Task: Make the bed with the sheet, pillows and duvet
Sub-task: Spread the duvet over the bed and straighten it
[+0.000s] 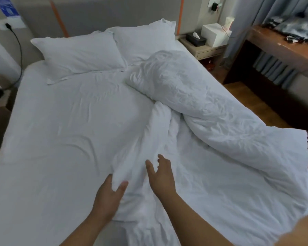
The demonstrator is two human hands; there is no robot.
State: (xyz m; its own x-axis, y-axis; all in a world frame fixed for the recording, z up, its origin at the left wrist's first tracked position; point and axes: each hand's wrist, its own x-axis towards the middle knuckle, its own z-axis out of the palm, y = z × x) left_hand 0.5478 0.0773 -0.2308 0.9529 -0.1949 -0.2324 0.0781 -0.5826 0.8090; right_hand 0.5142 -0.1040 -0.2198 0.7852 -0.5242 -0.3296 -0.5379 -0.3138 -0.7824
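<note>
The duvet (212, 107) lay bunched along the right half of the bed, over the sheet (69, 121), with a twisted ridge running toward me; I judged it soft, bulky and light, best taken at a near edge or corner; both pillows (78, 54) sat at the far end. My left hand (108, 197) reached forward with its fingers (122, 186) curled round the near fold; my right hand (161, 176) hovered just beside, fingers spread and loose, holding nothing.
</note>
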